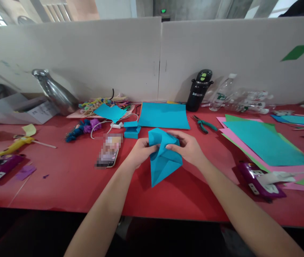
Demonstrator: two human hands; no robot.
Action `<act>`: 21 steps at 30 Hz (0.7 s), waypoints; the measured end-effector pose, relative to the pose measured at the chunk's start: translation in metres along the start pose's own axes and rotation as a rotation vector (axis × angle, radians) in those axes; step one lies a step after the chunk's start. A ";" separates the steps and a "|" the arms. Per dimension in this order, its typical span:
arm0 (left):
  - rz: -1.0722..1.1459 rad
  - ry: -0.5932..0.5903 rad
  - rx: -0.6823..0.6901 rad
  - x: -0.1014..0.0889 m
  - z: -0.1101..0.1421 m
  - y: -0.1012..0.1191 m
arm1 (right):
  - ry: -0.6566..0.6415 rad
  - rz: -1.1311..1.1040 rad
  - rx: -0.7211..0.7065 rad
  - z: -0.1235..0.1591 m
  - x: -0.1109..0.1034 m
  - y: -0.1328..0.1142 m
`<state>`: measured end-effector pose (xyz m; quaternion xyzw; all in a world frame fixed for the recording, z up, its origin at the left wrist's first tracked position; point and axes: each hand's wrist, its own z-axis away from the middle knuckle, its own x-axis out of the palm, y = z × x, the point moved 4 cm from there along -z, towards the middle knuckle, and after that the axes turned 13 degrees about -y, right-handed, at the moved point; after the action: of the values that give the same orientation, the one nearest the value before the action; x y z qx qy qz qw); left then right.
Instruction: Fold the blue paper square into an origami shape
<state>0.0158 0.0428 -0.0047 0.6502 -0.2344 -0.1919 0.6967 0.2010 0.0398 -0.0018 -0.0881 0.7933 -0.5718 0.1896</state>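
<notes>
A folded sheet of blue paper [164, 160] is held just above the red table [68, 182], its pointed end aimed toward me. My left hand [140, 151] pinches its left upper edge with closed fingers. My right hand [187, 147] grips the right upper corner, thumb pressed on the paper. A small folded blue paper box [132, 129] lies just behind my left hand. A flat blue sheet [164, 115] lies farther back.
A phone [109, 150] lies left of my hands. Green-handled pliers [204, 124], a black bottle [198, 90] and clear plastic bottles [237, 98] stand at the back right. Stacked coloured sheets [266, 144] fill the right. Craft scraps, a silver kettle [54, 91] and purple packets [261, 182] lie around.
</notes>
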 end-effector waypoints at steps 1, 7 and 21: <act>-0.004 -0.008 0.001 0.000 0.000 0.000 | -0.002 -0.022 0.002 0.000 0.000 0.000; 0.008 -0.028 -0.001 -0.001 -0.001 -0.002 | -0.038 -0.025 0.017 0.000 0.001 -0.002; 0.133 0.033 -0.063 -0.005 -0.002 -0.007 | -0.012 0.293 -0.025 0.005 -0.015 -0.017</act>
<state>0.0132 0.0466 -0.0119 0.6142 -0.2594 -0.1414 0.7318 0.2151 0.0349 0.0152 0.0228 0.8037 -0.5275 0.2744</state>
